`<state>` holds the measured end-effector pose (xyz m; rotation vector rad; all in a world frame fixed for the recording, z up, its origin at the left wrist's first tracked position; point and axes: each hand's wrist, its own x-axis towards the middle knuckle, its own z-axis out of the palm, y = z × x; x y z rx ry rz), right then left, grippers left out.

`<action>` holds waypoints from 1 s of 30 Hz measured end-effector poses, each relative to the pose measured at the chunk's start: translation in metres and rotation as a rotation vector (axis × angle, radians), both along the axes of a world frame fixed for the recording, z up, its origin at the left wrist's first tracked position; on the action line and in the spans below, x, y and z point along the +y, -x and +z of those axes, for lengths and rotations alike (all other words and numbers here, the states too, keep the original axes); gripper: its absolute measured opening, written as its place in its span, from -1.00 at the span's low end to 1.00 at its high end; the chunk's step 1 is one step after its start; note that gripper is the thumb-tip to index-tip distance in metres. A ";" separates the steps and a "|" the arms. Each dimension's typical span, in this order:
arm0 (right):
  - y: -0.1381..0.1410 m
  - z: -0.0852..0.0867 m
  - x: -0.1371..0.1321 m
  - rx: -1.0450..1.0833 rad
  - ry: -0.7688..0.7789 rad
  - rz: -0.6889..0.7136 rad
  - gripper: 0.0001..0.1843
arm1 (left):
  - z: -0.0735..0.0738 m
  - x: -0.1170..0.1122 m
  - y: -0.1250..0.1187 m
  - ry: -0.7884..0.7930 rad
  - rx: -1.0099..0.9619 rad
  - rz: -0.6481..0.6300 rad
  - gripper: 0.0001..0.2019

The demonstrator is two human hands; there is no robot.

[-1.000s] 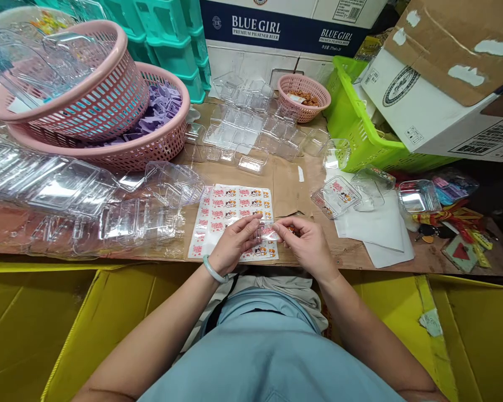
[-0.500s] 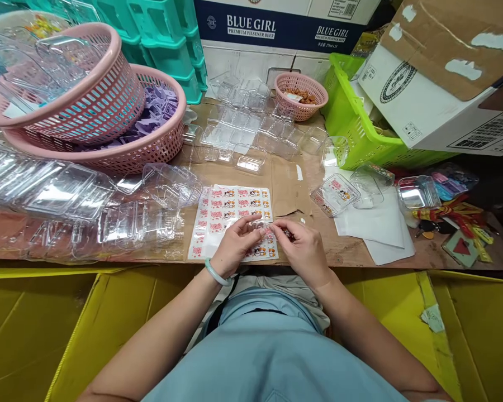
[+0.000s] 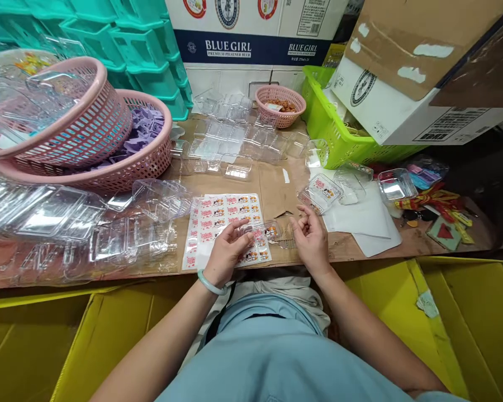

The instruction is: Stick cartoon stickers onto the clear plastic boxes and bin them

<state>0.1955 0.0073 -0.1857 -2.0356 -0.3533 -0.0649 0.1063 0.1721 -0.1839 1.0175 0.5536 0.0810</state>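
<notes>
My left hand (image 3: 227,249), with a pale jade bangle at its wrist, is closed on the near end of a small clear plastic box (image 3: 271,229). A cat sticker shows on the box's right part. Beneath lies a sticker sheet (image 3: 201,237) printed with red lettering and cartoon cats. My right hand (image 3: 312,240) is a little to the right of the box, not touching it. Its fingers are loosely curled and apart, with nothing seen in them. Beyond it another clear box (image 3: 321,193) bears a similar red-and-cat sticker.
Clear plastic boxes (image 3: 46,204) are piled at left, below stacked pink baskets (image 3: 151,153) with purple pieces. A small pink basket (image 3: 283,120), a lime-green crate (image 3: 333,137) and cartons (image 3: 385,106) stand behind. White paper (image 3: 362,215) and trinkets lie at right.
My right hand has come away from the left and moved right, its fingers loosening. The clear box with its cat sticker now shows in my left hand. The whole view has shifted slightly.
</notes>
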 end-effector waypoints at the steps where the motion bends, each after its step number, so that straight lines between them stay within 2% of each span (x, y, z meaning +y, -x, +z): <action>1: 0.001 0.000 0.001 0.099 -0.085 0.016 -0.40 | 0.003 -0.002 0.000 -0.012 -0.007 0.001 -0.46; 3: 0.007 0.001 0.007 0.286 -0.211 0.090 -0.20 | 0.008 -0.005 0.000 -0.060 -0.039 -0.001 -0.46; 4: 0.010 0.002 0.011 0.359 -0.246 0.129 -0.18 | 0.010 -0.007 -0.001 -0.083 -0.058 -0.004 -0.46; 9: 0.013 0.006 0.013 0.547 -0.343 0.193 -0.36 | 0.011 -0.013 -0.003 -0.062 -0.071 -0.056 -0.47; 11: 0.008 0.008 0.002 0.537 -0.333 0.216 -0.39 | 0.009 -0.015 -0.007 -0.057 -0.066 -0.079 -0.48; 14: -0.006 0.014 -0.020 0.434 -0.255 0.299 -0.41 | 0.005 -0.019 -0.020 -0.136 -0.121 -0.123 -0.50; 16: -0.019 0.020 -0.034 0.405 -0.256 0.365 -0.37 | 0.004 -0.021 -0.035 -0.179 -0.184 -0.171 -0.51; 19: -0.043 0.032 -0.053 0.382 -0.289 0.420 -0.39 | 0.009 -0.023 -0.064 -0.157 -0.252 -0.258 -0.52; 22: -0.061 0.038 -0.065 0.327 -0.303 0.394 -0.48 | 0.017 -0.028 -0.087 -0.087 -0.224 -0.276 -0.51; 24: -0.066 0.036 -0.067 0.362 -0.342 0.364 -0.44 | 0.021 -0.033 -0.095 -0.065 -0.180 -0.261 -0.51; 26: -0.064 0.031 -0.062 0.408 -0.361 0.314 -0.42 | 0.022 -0.039 -0.097 -0.096 -0.161 -0.252 -0.51; 30: -0.054 0.018 -0.042 0.348 -0.337 0.125 -0.37 | 0.020 -0.045 -0.091 -0.189 -0.161 -0.206 -0.51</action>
